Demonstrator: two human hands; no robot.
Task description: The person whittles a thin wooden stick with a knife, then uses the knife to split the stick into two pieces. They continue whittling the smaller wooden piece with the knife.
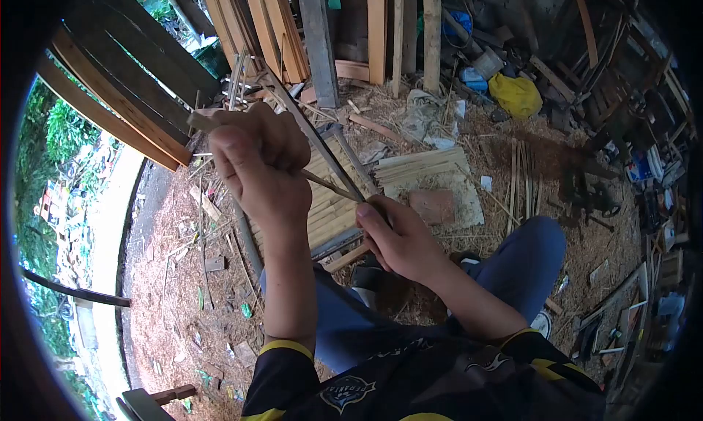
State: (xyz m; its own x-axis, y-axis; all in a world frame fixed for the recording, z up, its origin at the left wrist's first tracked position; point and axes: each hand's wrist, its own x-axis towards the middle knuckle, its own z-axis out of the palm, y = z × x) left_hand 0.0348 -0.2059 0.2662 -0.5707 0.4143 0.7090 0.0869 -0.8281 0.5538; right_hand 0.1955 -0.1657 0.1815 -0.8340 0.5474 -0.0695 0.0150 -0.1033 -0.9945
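Note:
My left hand [263, 153] is raised, its fingers wrapped round a thin wooden strip [329, 183] with one end poking out past the thumb. The strip slants down to my right hand [395, 234], which is closed with the thumb pressed along it. A long dark narrow bar [315, 139] runs from the far left down to the right hand's fingertips and overlaps the strip's end there. Below the hands lies a slatted panel of pale strips [322, 216], partly hidden by the left forearm.
Wood shavings cover the ground [168, 274]. Tall planks [377, 32] lean at the back. A second bundle of pale slats [421, 168], a reddish brick-like block [431, 206] and a yellow bag [515, 95] lie ahead. Clutter [652, 164] lines the right side.

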